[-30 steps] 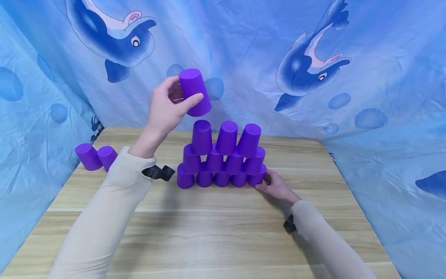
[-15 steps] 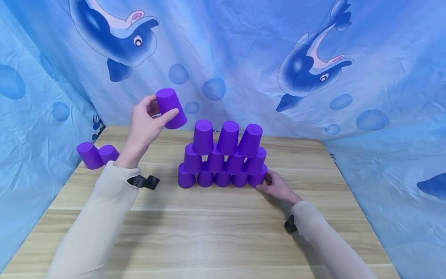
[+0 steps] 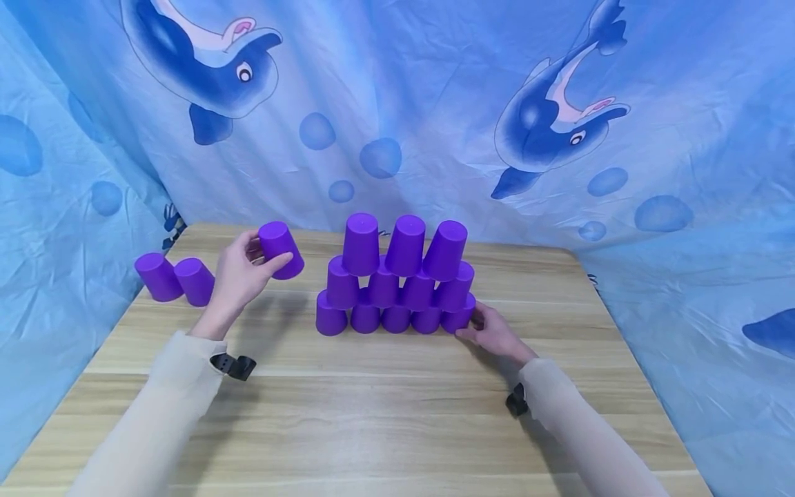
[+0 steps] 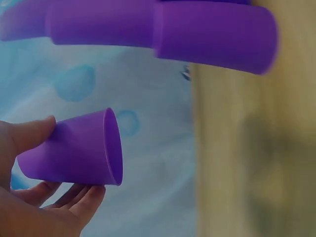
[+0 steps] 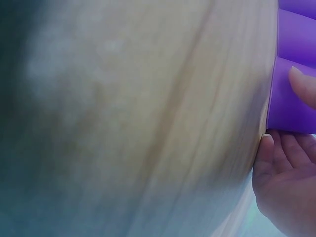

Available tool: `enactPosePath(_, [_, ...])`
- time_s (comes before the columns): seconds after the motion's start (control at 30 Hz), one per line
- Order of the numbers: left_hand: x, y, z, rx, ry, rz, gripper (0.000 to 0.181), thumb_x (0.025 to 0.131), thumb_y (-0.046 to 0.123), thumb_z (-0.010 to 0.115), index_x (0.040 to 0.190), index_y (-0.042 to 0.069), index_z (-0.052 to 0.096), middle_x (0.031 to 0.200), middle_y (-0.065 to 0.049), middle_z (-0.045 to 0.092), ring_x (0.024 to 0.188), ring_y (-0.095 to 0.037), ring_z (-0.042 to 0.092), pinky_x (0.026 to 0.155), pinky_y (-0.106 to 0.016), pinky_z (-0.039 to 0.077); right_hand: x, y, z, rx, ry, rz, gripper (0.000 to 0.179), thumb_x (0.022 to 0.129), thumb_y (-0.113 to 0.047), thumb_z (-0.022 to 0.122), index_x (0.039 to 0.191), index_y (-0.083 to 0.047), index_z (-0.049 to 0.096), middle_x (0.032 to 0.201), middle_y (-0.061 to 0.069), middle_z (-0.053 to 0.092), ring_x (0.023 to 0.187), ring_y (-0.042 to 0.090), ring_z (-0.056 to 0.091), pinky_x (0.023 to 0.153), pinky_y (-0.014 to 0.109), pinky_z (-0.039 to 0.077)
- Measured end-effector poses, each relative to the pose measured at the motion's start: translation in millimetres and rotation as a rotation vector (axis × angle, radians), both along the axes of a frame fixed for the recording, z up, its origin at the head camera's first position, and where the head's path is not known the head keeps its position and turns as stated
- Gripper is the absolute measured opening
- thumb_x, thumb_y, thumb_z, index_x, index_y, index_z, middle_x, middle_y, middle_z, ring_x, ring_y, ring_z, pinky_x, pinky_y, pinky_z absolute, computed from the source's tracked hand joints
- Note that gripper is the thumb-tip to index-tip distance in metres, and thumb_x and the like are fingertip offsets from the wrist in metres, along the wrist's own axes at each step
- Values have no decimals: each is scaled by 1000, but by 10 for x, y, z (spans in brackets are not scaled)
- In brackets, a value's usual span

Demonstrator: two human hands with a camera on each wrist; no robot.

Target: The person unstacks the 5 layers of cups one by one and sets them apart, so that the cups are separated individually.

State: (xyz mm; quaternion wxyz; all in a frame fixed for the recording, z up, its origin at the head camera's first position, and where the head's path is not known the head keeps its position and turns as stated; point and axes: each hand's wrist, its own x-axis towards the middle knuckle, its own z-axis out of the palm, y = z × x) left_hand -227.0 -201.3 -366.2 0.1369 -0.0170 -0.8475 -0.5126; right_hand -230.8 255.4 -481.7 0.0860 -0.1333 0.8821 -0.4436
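Left hand: bare, and I am watching it gripping a smooth, plastic-looking purple tapered cup, its thumb pressing one side, its fingers curving under the other, parted just as wide as the cup.
Held cup: hanging mouth down and tilting, above a light wood-grain table; in my left wrist view, its open rim is facing the tabletop side.
Right hand: also bare, holding a purple right-end cup between thumb and fingers, opening only to that cup's width, at the bottom row's end.
Stack of upside-down purple cups: standing right of the held cup, well apart from it; I am counting five cups below, four in the middle, three on top.
Left-edge cups: one upside-down purple cup and a second purple cup are standing side by side, left of the held cup.
Wrists: cream left sleeve and cream right sleeve are covering the forearms, each wearing a black device at the cuff.
Backdrop: a creased blue cloth is hanging behind, showing cartoon dolphins and bubbles.
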Motion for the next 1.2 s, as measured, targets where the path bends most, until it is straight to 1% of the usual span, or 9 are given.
enactPosePath(0.13, [5, -111, -185, -34, -32, 25, 68, 85, 24, 75, 135, -7, 41, 125, -31, 52, 114, -43, 52, 96, -49, 43, -5, 4, -8, -6, 4, 9, 62, 82, -8, 74, 137, -2, 46, 127, 18, 57, 119, 35, 51, 101, 50, 39])
enactPosePath(0.37, [1, -268, -450, -81, -128, 108, 70, 86, 25, 74, 137, -8, 39, 128, -34, 48, 115, -46, 51, 96, -51, 43, -7, 12, -23, -22, -1, 14, 62, 83, -6, 74, 137, 0, 45, 127, 19, 56, 118, 35, 52, 101, 49, 39])
enactPosePath(0.6, [-5, -399, -658, -87, -151, 153, 71, 85, 25, 75, 138, -6, 40, 129, -33, 49, 116, -45, 51, 97, -51, 42, 3, 3, -24, -61, 4, 18, 62, 83, -4, 74, 137, 4, 44, 127, 23, 55, 118, 40, 50, 101, 54, 37])
enactPosePath(0.67, [3, -443, -699, -88, -163, 167, 72, 85, 26, 74, 139, -7, 39, 128, -33, 50, 116, -45, 51, 103, -51, 35, 5, -7, -17, -69, 2, 23, 62, 82, -4, 74, 137, 3, 44, 127, 23, 55, 118, 39, 51, 101, 54, 37])
enactPosePath(0.73, [13, -486, -732, -102, -165, 183, 71, 86, 26, 73, 137, -9, 39, 126, -34, 51, 115, -46, 51, 108, -52, 24, 3, -14, -12, -68, -4, 23, 61, 82, -4, 74, 136, 2, 46, 126, 21, 56, 118, 37, 52, 101, 51, 38])
enactPosePath(0.8, [22, -520, -761, -114, -164, 195, 69, 86, 24, 73, 136, -10, 40, 125, -34, 51, 114, -47, 51, 109, -55, 16, -2, -15, -12, -61, -8, 19, 60, 82, -4, 74, 135, 0, 47, 126, 19, 57, 117, 35, 52, 102, 49, 38])
enactPosePath(0.87, [27, -544, -784, -134, -160, 204, 67, 86, 24, 73, 135, -10, 41, 123, -35, 52, 113, -48, 51, 108, -56, 12, -3, -12, -13, -47, -7, 15, 60, 82, -4, 74, 135, -1, 47, 126, 18, 58, 117, 33, 53, 101, 48, 39])
enactPosePath(1.03, [16, -578, -811, -164, -158, 220, 66, 85, 21, 73, 133, -11, 42, 121, -35, 53, 112, -48, 51, 106, -58, 16, -5, 7, -25, -36, -2, 6, 59, 82, -2, 73, 135, -1, 48, 125, 18, 58, 117, 34, 53, 101, 49, 39])
enactPosePath(1.2, [-14, -617, -811, -160, -180, 239, 67, 86, 22, 72, 136, -10, 41, 124, -34, 52, 113, -47, 51, 104, -56, 28, -5, 6, -19, -31, -1, 8, 59, 82, -3, 74, 135, -1, 48, 125, 18, 58, 117, 34, 53, 101, 49, 39])
